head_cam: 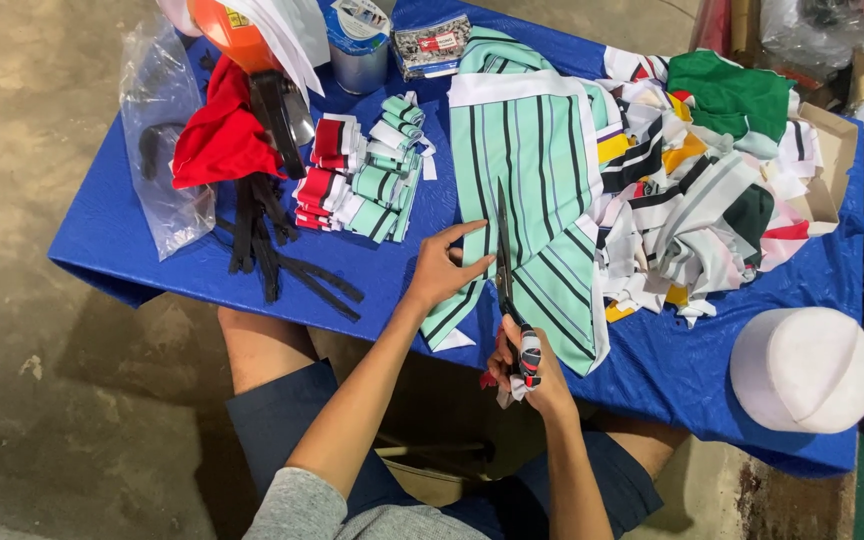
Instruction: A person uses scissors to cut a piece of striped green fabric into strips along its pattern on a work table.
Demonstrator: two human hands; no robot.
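A mint-green fabric piece with black and white stripes (527,170) lies flat on the blue table cover (672,360). My right hand (527,370) grips the handles of long black scissors (504,250), whose blades lie along the fabric pointing away from me. My left hand (442,268) presses the fabric's left edge beside the blades, fingers spread.
Folded striped strips (367,175) are stacked to the left, with black zippers (272,250), red cloth (217,140) and a clear plastic bag (157,130). A heap of mixed fabric scraps (697,190) lies to the right. A white cap-shaped form (802,368) sits near the right front corner.
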